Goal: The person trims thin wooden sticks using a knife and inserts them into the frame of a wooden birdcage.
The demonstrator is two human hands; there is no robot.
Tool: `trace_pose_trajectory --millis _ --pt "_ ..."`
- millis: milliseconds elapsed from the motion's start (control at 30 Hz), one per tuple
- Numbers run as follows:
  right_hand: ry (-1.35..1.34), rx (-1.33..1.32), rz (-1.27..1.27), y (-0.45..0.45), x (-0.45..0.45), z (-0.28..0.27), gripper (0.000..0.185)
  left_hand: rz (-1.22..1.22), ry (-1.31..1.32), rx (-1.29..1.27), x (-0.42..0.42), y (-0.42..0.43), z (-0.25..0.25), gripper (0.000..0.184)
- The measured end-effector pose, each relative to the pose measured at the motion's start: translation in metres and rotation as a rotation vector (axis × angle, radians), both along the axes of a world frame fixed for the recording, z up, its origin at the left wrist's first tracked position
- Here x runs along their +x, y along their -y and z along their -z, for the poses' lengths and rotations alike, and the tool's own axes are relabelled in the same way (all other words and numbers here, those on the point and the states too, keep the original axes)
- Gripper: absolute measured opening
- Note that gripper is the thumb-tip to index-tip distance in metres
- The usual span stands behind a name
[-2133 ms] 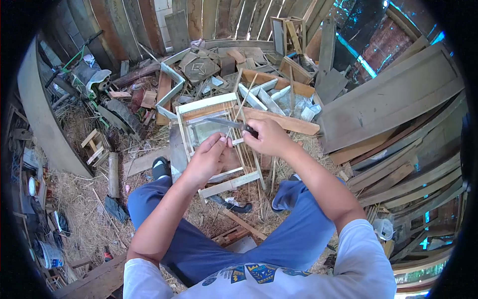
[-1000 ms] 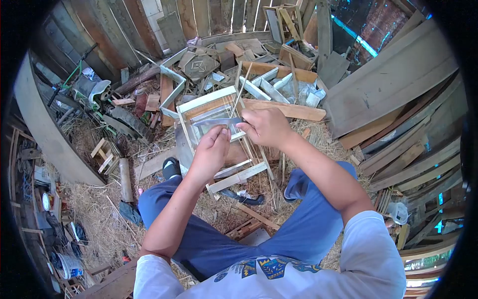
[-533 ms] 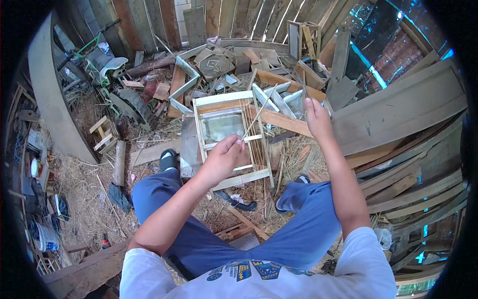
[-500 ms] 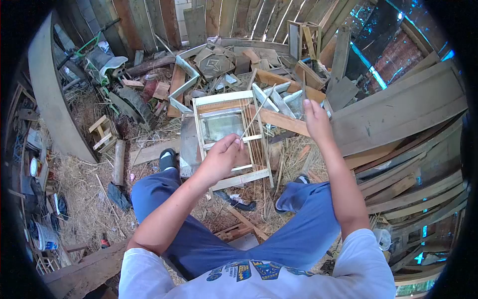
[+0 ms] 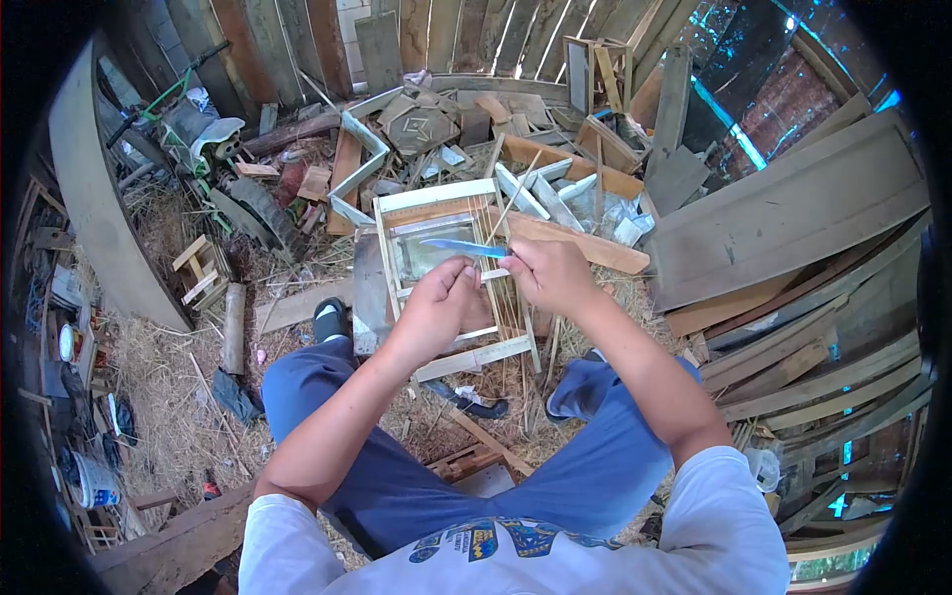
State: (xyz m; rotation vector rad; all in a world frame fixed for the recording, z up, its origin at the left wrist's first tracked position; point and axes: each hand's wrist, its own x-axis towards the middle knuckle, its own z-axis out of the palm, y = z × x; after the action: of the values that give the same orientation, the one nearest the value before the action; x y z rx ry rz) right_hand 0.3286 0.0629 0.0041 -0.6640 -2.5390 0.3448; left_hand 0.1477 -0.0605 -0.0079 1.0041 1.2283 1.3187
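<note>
Over the lower middle of a pale wooden frame, my left hand is closed in a pinch on a thin stick that slants up and to the right. My right hand is wrapped round the handle of a knife, whose blade points left just above my left fingertips. Several thin strips run along the right side of the frame. A glass-like pane shows inside it. The knife's handle is mostly hidden by my right hand.
Scrap wood is heaped beyond the frame. A motorbike stands at the left, near a curved board. Large panels lean at the right. My legs are on both sides below the frame, over straw-covered ground.
My right hand, which was out to the right with the knife upright half a second ago, has come back beside my left hand. The blade now lies across, above my left fingers.
</note>
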Motion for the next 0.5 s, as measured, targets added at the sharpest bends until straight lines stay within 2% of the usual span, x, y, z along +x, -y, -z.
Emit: trace_pose_trajectory --millis 100,233,300,333,400,433,500 --pt "-0.016 0.038 -0.005 -0.007 0.000 -0.001 0.035 -0.024 -0.068 0.054 0.001 0.000 0.001 0.024" --pt "0.020 0.017 0.138 -0.034 0.010 0.000 0.032 -0.019 -0.035 -0.034 -0.001 0.004 -0.009 0.024" --pt "0.029 0.002 0.206 -0.040 0.015 -0.004 0.031 -0.013 -0.037 0.005 -0.001 0.001 0.002 0.024" --pt "0.028 0.010 0.207 -0.035 0.012 -0.005 0.031 -0.010 -0.032 0.031 0.000 0.001 0.001 0.024" --pt "-0.166 0.087 0.061 -0.021 0.006 -0.003 0.033 -0.003 -0.026 0.020 -0.001 0.004 0.002 0.023" --pt "0.100 0.002 0.064 -0.010 0.011 -0.005 0.033 -0.016 -0.052 0.037 -0.001 0.005 0.004 0.024" --pt "0.088 0.003 0.142 -0.027 0.012 -0.006 0.033 -0.027 -0.081 0.052 0.000 0.007 0.004 0.024"
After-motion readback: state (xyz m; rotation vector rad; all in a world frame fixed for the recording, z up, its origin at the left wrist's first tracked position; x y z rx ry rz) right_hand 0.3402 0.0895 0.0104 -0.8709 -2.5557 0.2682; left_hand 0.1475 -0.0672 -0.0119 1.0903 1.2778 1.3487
